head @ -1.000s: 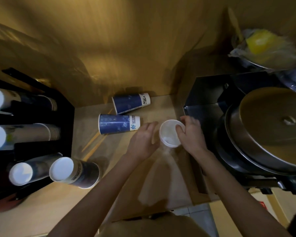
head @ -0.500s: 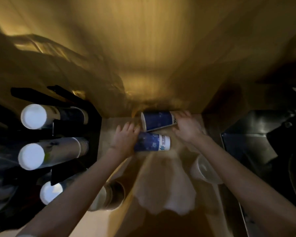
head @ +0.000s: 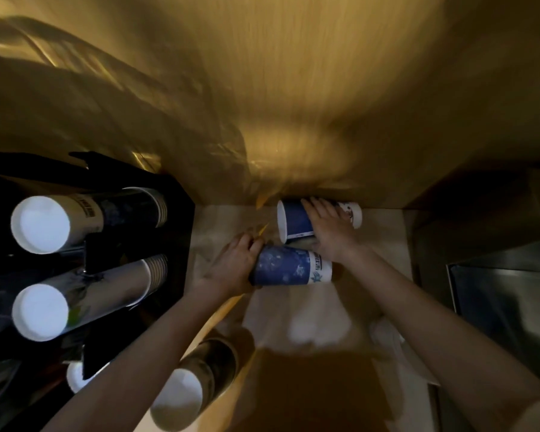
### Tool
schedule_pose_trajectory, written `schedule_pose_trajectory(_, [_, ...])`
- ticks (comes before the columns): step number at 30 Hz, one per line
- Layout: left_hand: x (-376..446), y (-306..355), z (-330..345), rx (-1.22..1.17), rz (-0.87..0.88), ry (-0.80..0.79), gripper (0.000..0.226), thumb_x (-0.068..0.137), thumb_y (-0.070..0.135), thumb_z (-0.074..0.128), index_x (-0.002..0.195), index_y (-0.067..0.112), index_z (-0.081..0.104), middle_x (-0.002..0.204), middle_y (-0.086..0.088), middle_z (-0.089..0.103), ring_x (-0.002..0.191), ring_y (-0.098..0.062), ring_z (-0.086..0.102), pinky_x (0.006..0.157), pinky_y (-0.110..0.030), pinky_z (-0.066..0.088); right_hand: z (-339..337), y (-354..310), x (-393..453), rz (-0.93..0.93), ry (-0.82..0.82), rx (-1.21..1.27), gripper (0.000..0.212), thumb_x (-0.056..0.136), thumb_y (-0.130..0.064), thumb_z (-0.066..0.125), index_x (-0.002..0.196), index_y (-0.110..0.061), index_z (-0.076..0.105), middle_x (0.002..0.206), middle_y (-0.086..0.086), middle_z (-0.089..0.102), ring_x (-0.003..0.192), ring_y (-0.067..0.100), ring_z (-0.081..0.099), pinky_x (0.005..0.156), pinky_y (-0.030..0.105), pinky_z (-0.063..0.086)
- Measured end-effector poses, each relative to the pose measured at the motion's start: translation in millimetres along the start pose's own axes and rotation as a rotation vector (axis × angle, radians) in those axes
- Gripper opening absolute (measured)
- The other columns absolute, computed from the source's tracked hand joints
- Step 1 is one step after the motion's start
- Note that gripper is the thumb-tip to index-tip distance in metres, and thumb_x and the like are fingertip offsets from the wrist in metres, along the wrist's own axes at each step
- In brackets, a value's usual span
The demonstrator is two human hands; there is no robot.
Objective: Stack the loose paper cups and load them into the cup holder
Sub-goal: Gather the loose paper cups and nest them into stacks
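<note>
Two blue paper cups lie on their sides on the counter by the back wall. My right hand (head: 329, 230) is wrapped over the far cup (head: 295, 222), whose mouth faces left. My left hand (head: 234, 265) grips the mouth end of the near cup (head: 289, 266), whose white base points right. The black cup holder (head: 175, 219) stands at the left with stacks of cups (head: 85, 219) lying in its slots, white bases towards me. Another stack of cups (head: 197, 381) sits at the front, partly behind my left forearm.
A white cup (head: 387, 338) rests on the counter under my right forearm, blurred. A dark metal appliance (head: 505, 294) fills the right side. The golden wall rises straight behind the cups. A pale sheet (head: 303, 319) covers the counter in front of the cups.
A second ago both hands held the white cup near the appliance. That cup now lies by my right forearm. Both hands have reached back and closed on the two blue cups.
</note>
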State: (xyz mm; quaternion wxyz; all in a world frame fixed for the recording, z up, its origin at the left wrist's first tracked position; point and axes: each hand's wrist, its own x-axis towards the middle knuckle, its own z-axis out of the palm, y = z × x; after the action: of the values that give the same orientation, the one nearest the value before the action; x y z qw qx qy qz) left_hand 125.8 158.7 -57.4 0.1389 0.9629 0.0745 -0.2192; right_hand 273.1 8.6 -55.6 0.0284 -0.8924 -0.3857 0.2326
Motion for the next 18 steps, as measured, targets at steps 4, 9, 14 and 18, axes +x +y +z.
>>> schedule_pose_trajectory(4, [-8, 2, -9, 0.024, -0.009, -0.026, 0.091, 0.059, 0.043, 0.076, 0.135, 0.023, 0.029, 0.132, -0.01, 0.041, 0.121, -0.031, 0.042, 0.107, -0.04, 0.032, 7, 2, -1, 0.036, 0.057, -0.04, 0.086, 0.079, -0.031, 0.064, 0.145, -0.018, 0.01, 0.151, 0.006, 0.026, 0.139, 0.026, 0.021, 0.114, 0.042, 0.016])
schedule_pose_trajectory(9, [-37, 7, -29, -0.031, -0.045, -0.012, 0.103, 0.054, 0.045, 0.077, 0.139, 0.029, 0.019, 0.134, -0.007, 0.042, 0.121, -0.03, 0.045, 0.106, -0.045, 0.035, -5, -1, -13, 0.076, 0.021, 0.147, 0.095, 0.067, -0.047, 0.073, 0.141, -0.016, 0.022, 0.142, 0.009, 0.038, 0.13, 0.03, 0.035, 0.106, 0.044, 0.031])
schedule_pose_trajectory(14, [-70, 20, -49, -0.156, -0.076, 0.113, 0.11, 0.055, 0.045, 0.076, 0.142, 0.023, 0.012, 0.137, -0.004, 0.042, 0.118, -0.027, 0.05, 0.092, -0.041, 0.044, -22, -11, -46, 0.151, 0.245, 0.707, 0.088, 0.061, -0.018, 0.081, 0.132, -0.009, 0.03, 0.131, 0.011, 0.051, 0.119, 0.029, 0.05, 0.091, 0.038, 0.045])
schedule_pose_trajectory(18, [-93, 22, -58, -0.266, -0.067, 0.284, 0.115, 0.051, 0.047, 0.077, 0.144, 0.021, 0.013, 0.137, -0.003, 0.038, 0.12, -0.025, 0.047, 0.091, -0.046, 0.049, -24, -23, -83, 0.147, 0.45, 0.985, 0.092, 0.056, -0.01, 0.084, 0.133, -0.008, 0.033, 0.129, 0.007, 0.051, 0.12, 0.02, 0.049, 0.09, 0.027, 0.04])
